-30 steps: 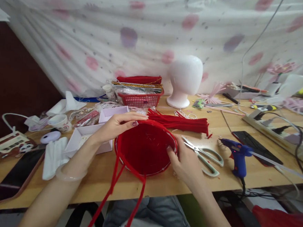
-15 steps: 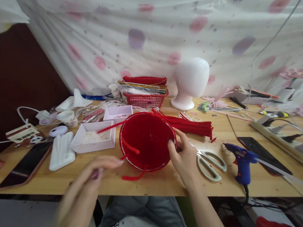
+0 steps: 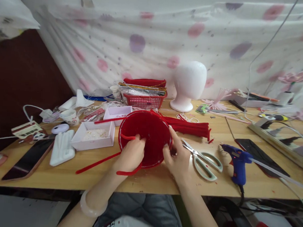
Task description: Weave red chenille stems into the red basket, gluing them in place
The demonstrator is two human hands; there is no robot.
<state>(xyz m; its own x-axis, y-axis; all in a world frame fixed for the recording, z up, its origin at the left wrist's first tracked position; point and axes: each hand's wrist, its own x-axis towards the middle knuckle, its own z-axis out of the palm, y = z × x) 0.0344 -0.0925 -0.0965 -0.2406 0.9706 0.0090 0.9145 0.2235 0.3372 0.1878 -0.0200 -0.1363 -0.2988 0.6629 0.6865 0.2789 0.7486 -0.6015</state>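
Observation:
A round red bowl-shaped piece woven of pipe cleaners (image 3: 150,132) stands tilted on the wooden table (image 3: 162,183), its hollow facing me. My left hand (image 3: 130,155) is closed on its near rim, where loose red pipe-cleaner ends (image 3: 96,163) stick out to the left. My right hand (image 3: 177,156) grips the right rim with thumb and fingers. A bundle of red pipe cleaners (image 3: 189,126) lies just behind the piece.
Scissors (image 3: 202,158) and a blue glue gun (image 3: 237,161) lie to the right, with a phone (image 3: 261,155) and power strip beyond. White trays (image 3: 94,139), a cup, a phone (image 3: 29,160) sit left. A red basket (image 3: 144,99) and white foam head (image 3: 188,83) stand behind.
My left hand let go of the far rim, swung down off the table edge, then came back and closed on the near rim. The red piece tilted and its loose ends swung left.

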